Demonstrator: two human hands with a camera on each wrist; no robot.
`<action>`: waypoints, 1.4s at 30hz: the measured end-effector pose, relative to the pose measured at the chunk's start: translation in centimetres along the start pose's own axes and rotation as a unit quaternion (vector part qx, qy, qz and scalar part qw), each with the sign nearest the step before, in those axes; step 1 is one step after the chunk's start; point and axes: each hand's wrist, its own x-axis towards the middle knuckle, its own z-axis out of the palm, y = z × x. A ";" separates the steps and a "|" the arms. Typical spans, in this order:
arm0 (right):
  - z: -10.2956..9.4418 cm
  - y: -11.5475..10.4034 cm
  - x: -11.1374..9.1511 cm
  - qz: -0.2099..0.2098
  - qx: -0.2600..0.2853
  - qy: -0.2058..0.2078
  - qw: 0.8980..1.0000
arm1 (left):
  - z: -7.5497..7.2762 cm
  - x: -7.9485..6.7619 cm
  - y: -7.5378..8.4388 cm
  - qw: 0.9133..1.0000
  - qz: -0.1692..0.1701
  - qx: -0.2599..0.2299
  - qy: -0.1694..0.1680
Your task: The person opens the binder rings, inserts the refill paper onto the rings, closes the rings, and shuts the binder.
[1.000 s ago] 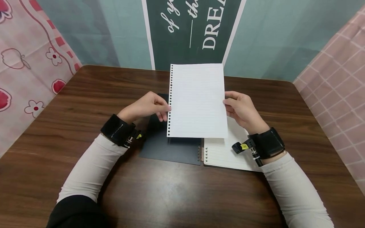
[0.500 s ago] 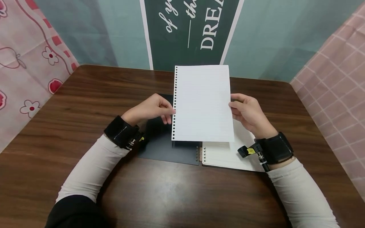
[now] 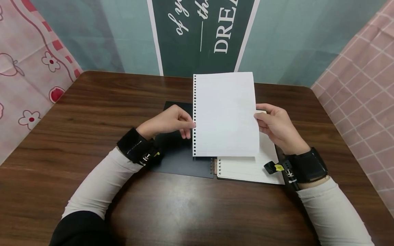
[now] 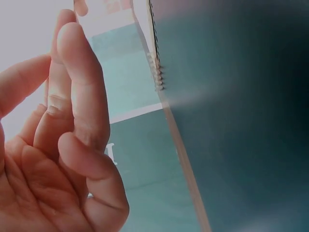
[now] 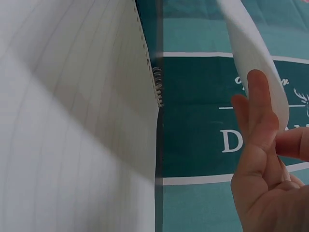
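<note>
Up above the spread binder (image 3: 213,166), partly screening its dark cover (image 3: 181,165) and lined pages (image 3: 243,172): a loose sheet (image 3: 226,114), punched holes (image 3: 195,102) to the left. Pinching at the holed edge with the left hand (image 3: 170,120), thumb and forefinger together, other fingers loosely curled. Pinching the opposite edge with the right hand (image 3: 277,126), thumb on the near face, fingers behind. Bowed in the right wrist view, so probably feather-light, limp, easily creased; likely weakest along that holed strip. Best held just so, by both long edges around mid-height, lightly taut, no tugging.
</note>
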 end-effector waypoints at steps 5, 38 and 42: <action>-0.7 0.1 -0.7 -0.006 -0.003 0.004 1.000 | 0.6 0.2 0.6 1.000 0.001 -0.004 -0.009; -4.8 1.9 -4.5 -0.005 -0.038 0.026 0.999 | 4.9 2.4 1.7 0.996 0.046 -0.005 -0.077; -5.1 2.3 -4.7 0.001 -0.028 0.027 0.999 | 5.3 2.6 1.8 0.995 0.045 0.002 -0.087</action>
